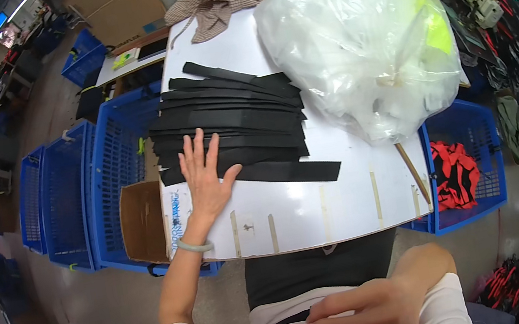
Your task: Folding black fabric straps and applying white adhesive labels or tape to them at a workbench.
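Strips of black material point(232, 119) lie overlapped on the white desk point(299, 217), left of a bulging clear bag point(356, 45). The person's left hand point(208, 187) rests on the pile's near-left corner, fingers spread wide; the right hand point(371, 310) hovers before the white shirt point(276, 312), fingers curled, and from here I can't tell whether they hold anything.

Part of the flat, black, fabric-like strips point(232, 115) is covered by the left hand point(208, 187). The right hand's point(371, 307) lowest fingers are cut off by the bottom edge. Inside the bulging, translucent plastic bag point(356, 45), contents are blurred.
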Demonstrator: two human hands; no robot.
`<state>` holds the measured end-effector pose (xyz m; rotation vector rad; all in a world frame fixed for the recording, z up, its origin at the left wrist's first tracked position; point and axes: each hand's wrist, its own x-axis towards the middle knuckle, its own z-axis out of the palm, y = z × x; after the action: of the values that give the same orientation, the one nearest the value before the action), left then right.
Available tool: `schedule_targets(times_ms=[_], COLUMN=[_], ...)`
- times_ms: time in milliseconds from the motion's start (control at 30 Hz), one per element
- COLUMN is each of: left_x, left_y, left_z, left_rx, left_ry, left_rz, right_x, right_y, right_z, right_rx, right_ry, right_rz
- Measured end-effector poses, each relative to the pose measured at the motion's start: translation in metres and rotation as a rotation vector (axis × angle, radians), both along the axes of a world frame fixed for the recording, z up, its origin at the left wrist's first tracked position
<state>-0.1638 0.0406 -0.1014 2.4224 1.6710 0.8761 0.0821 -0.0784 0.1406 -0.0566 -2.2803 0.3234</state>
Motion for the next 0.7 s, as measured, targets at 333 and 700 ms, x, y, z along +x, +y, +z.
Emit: schedule_targets(times_ms=[333,700], left_x=[0.010,0.006], left_y=[0.008,0.007], left_z=[-0.002,-0.005], left_rx=[0.024,0.073], left_ry=[-0.001,0.050], left_rz=[-0.017,0.039], right_x=[0.011,0.023], right_y=[0.057,0.034], right_z=[-0.182,-0.203], right_rx=[-0.316,-0.667], right_ry=[-0.166,-0.385], right_rz=[-0.935,-1.008])
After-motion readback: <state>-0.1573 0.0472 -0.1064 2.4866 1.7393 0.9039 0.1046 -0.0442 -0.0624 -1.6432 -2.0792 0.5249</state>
